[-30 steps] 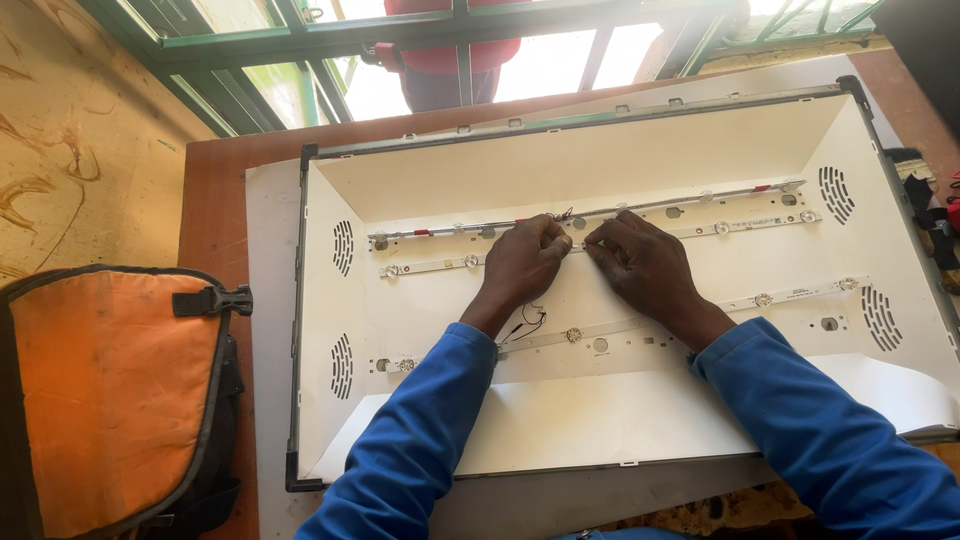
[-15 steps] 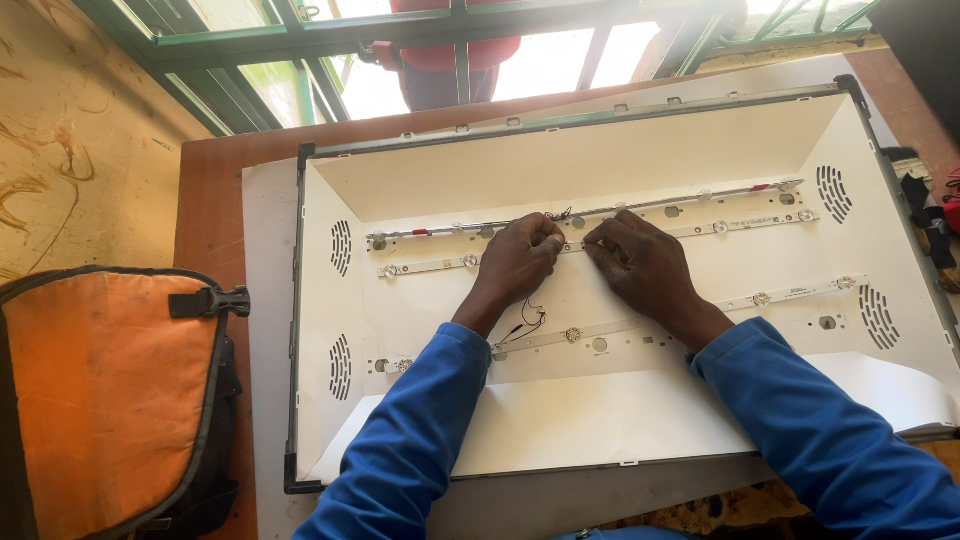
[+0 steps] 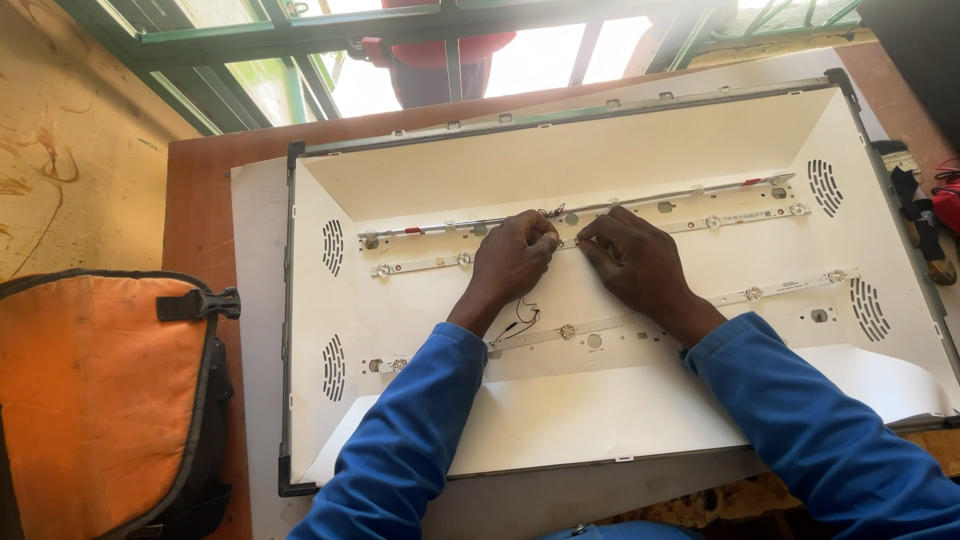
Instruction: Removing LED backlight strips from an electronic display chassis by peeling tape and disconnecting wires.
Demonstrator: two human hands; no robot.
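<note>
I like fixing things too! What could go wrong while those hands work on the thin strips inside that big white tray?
The left hand and right hand pinch the middle light strip where its halves meet; hard pulling might bend or snap it. The thin black wires lie loose by the left wrist, so a sleeve could snag them. The white panel fills most of the table, so leaning on it might dent it.

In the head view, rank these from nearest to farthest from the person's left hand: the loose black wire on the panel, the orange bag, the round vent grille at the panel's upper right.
From the left hand:
1. Black wire, just below the wrist on the white panel.
2. Round vent grille, far over at the panel's upper right.
3. Orange bag, off the panel at the lower left.
</note>
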